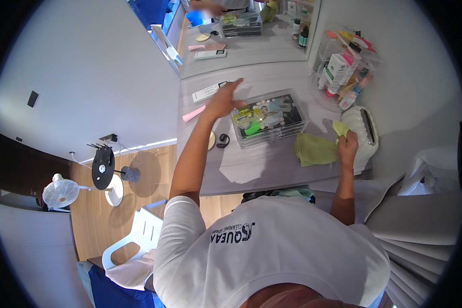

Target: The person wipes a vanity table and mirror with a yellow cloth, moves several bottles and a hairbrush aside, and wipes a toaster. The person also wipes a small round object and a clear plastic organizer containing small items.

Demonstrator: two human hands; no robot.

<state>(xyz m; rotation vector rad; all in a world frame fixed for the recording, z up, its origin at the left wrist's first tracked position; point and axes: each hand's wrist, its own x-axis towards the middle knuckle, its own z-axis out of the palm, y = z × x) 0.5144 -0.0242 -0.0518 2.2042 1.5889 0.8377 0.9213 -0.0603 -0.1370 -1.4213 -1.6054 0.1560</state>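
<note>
My left hand [224, 99] holds nothing, its fingers apart. It hovers above a white remote control [207, 92] and a pink hairbrush handle [194, 113], covering part of both. Just right of its thumb lies a clear acrylic organizer box [269, 115] with hair clips, a bright green item and a yellow-green one at its top. My right hand [347, 148] grips a yellow-green cloth [315, 150], which spreads leftward on the vanity table [250, 169]. Beside that hand stands a white ribbed tissue box [364, 134] with a dark slot.
A black earphone-like item [223, 141] and a round cream disc [211, 141] lie by my left forearm. A clear tiered cosmetics stand [342, 73] is at the back right. Behind the table rises a mirror [250, 50]. A white chair [146, 227] and a fan [61, 192] stand at left.
</note>
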